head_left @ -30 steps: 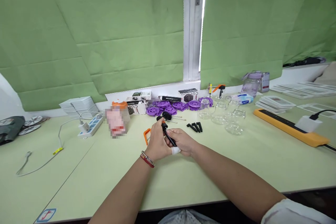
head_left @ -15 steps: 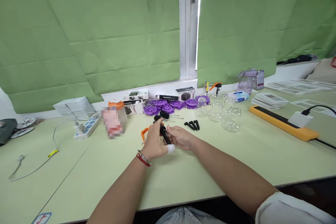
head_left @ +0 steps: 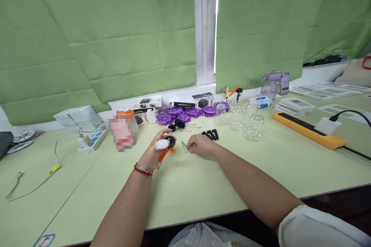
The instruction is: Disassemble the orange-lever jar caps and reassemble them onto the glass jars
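My left hand (head_left: 153,152), with a white wrap on its thumb, is closed around a round black part (head_left: 171,141). An orange piece (head_left: 162,155) shows just below that part. To the right, my right hand (head_left: 199,144) is closed with its fingertips down at some thin metal pins (head_left: 184,147) on the table; whether it grips one is too small to tell. Several short black pieces (head_left: 210,135) lie behind my right hand. Two black-handled screwdrivers (head_left: 179,124) lie beyond my left hand.
Purple round parts (head_left: 175,112) and boxes (head_left: 146,117) line the back. Clear glass vessels (head_left: 252,133) stand right of centre, before an orange power strip (head_left: 307,129). A white power strip (head_left: 97,139), its cable and a blurred pink package (head_left: 122,133) are at left.
My hands have moved apart. The left has shifted left and turned the black part, showing its round end. The right has let go of that part and lowered to the pins.
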Demonstrator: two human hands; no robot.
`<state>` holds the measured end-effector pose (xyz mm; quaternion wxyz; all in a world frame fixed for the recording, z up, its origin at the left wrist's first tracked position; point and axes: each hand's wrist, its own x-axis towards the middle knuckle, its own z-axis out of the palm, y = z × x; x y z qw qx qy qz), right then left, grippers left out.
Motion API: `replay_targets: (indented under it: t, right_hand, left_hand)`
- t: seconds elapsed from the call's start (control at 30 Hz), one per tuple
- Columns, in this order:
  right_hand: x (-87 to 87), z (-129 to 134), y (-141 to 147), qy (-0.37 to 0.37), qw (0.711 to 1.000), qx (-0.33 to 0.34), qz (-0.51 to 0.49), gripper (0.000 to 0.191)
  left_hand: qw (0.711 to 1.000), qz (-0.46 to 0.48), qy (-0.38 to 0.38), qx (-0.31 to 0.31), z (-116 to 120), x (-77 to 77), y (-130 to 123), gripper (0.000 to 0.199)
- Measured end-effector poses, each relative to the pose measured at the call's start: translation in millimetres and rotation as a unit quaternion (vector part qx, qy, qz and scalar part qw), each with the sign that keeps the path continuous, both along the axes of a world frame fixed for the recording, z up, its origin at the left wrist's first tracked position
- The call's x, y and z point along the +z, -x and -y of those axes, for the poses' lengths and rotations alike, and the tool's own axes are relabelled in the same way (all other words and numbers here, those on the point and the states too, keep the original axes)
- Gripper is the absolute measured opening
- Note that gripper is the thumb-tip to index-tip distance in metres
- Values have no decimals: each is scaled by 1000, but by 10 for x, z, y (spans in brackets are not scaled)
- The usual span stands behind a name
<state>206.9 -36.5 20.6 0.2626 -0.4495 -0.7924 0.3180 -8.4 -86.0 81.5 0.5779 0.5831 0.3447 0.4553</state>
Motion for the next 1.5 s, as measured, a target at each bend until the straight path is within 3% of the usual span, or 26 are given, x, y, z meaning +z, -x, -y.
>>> replay_targets:
  t: [0.17, 0.37, 0.67, 0.87, 0.93, 1.03, 1.2, 1.37, 1.5]
  right_hand:
    - [-48, -28, 46, -29, 998, 30, 51, 12]
    - [-69, -43, 63, -30, 998, 11, 59, 13]
    - [-15, 17, 85, 17, 995, 6, 99, 7]
    - [-4, 37, 51, -7, 994, 15, 105, 4]
    - [7, 38, 40, -12, 998, 10, 68, 4]
    - [53, 52, 45, 16, 997, -10, -72, 7]
    - [179, 124, 99, 134, 944, 7, -301, 24]
    - [211, 196, 160, 198, 907, 45, -369, 33]
    - [197, 231, 239, 197, 909, 53, -364, 31]
  left_hand:
    - [992, 29, 115, -46, 6, -26, -34, 47]
    - [984, 42, 170, -46, -74, -124, -60, 39]
    - [976, 10, 205, -68, -127, -217, -17, 41]
    - [976, -6, 205, -77, -137, -210, -7, 42]
    - [975, -12, 206, -78, -136, -205, -10, 41]
    - [972, -31, 216, -91, -125, -195, -30, 42]
    - [967, -57, 227, -102, -95, -182, -93, 39]
    - [964, -37, 242, -102, -95, -196, -113, 36]
    - [963, -26, 247, -100, -107, -213, -117, 35]
